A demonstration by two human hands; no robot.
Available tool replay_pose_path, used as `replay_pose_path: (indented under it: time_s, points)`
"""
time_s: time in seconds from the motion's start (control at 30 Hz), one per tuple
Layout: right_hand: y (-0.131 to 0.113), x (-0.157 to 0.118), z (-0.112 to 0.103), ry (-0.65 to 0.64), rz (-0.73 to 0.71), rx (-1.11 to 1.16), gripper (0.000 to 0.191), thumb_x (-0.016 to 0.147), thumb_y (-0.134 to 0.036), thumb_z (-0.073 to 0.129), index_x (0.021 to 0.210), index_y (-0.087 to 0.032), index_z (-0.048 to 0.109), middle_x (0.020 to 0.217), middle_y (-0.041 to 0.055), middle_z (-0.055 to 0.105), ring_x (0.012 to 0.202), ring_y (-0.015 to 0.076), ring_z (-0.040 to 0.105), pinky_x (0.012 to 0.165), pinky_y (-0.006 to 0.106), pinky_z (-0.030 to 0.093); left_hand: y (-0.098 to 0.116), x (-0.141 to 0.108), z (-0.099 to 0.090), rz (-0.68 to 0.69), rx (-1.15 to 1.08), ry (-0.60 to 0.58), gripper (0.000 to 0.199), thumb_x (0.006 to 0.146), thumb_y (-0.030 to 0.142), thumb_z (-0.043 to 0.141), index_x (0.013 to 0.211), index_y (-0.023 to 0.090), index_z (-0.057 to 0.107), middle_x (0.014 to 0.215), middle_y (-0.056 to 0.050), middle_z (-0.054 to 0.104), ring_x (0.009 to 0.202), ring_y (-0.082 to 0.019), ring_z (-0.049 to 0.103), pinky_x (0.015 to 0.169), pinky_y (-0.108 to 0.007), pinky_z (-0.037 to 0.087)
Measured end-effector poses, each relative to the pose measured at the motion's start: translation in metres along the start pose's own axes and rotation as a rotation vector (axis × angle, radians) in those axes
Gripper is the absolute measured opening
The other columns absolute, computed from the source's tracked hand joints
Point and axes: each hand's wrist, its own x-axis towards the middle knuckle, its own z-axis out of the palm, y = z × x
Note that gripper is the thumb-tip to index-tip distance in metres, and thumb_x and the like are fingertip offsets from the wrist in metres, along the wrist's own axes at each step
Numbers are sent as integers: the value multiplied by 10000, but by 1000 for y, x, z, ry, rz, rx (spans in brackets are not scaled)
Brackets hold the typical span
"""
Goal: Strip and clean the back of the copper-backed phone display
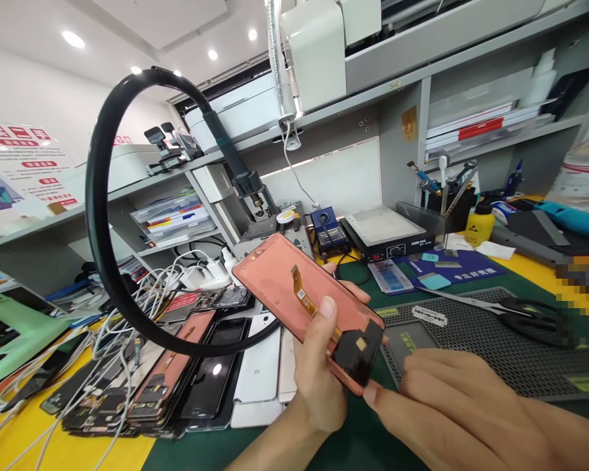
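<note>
screen (294,288), copper back up, is held tilted above the green mat (373,432), left hand (319,373) clamped on it, thumb on its flex; right hand (451,399) fingertips pinch its lower corner.

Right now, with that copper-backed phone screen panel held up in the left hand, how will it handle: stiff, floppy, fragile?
The screen panel looks thin and flat, so probably light and fairly stiff, yet likely to crack if flexed. Its orange flex ribbon curls off the back and would probably flop or snag. The left hand holds it by the edges while the right hand touches the lower corner, which suggests careful handling.
</note>
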Motion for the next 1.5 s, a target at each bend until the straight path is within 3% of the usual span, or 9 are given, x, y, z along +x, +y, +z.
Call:
replay_pose_path:
  time_s: [0.13,0.23,0.37,0.43,0.47,0.63,0.83,1.0,1.5]
  points:
    - [3,7,8,123,12,63,324,992,-89,364,1087,-134,670,685,20,624,619,180,602,606,340,490,0,1,0,16,16,58,354,936,411,582,1234,220,591,959,-65,693,700,-214,682,657,-352,597]
    - [15,18,10,314,-98,31,129,950,-85,534,919,-144,644,596,-43,515,510,120,461,481,280,330,-1,9,-5,15,24,120,417,903,375,626,1267,174,592,942,-75,722,730,-229,715,676,-353,611]
    - [46,35,-8,375,437,201,264,934,-289,641,711,-206,527,578,-88,332,484,84,353,487,251,289,-1,25,-11,-85,45,142,495,834,277,661,1299,131,575,925,-84,768,750,-261,747,646,-357,624]
    - [66,40,-24,201,857,243,391,972,-484,532,693,-214,487,591,-64,375,539,105,363,521,263,303,0,31,-12,-132,132,139,445,837,272,636,1248,105,599,934,-105,779,769,-275,754,600,-347,622]
    - [77,41,-31,97,917,265,411,983,-503,486,701,-205,511,611,-46,429,561,112,390,535,268,313,0,33,-13,-144,173,134,422,838,274,627,1221,96,613,942,-116,782,777,-281,756,579,-343,619]
    - [118,30,-49,-449,972,335,258,826,-406,709,742,-163,731,581,-27,569,564,137,498,527,272,344,-3,39,-20,-167,271,75,380,827,290,662,1146,84,670,994,-148,791,782,-300,759,578,-372,624]
    - [128,20,-44,-823,1008,222,253,934,-389,706,999,-145,697,913,18,700,781,170,668,711,330,561,-12,45,-29,-203,355,23,320,810,338,716,1009,88,732,987,-158,794,760,-293,763,633,-359,622]
    - [122,21,-41,-868,1049,214,305,985,-373,648,1189,-147,660,1180,64,678,1003,242,685,848,418,590,-14,43,-25,-215,374,51,433,800,332,741,1152,89,676,950,-141,799,833,-313,773,697,-376,635]
    - [118,21,-49,-825,1080,318,213,1003,-365,621,1142,-220,692,1243,79,671,1042,226,668,888,380,578,-17,37,-22,-296,417,95,470,852,292,708,1281,113,634,1019,-141,791,916,-305,771,679,-351,647]
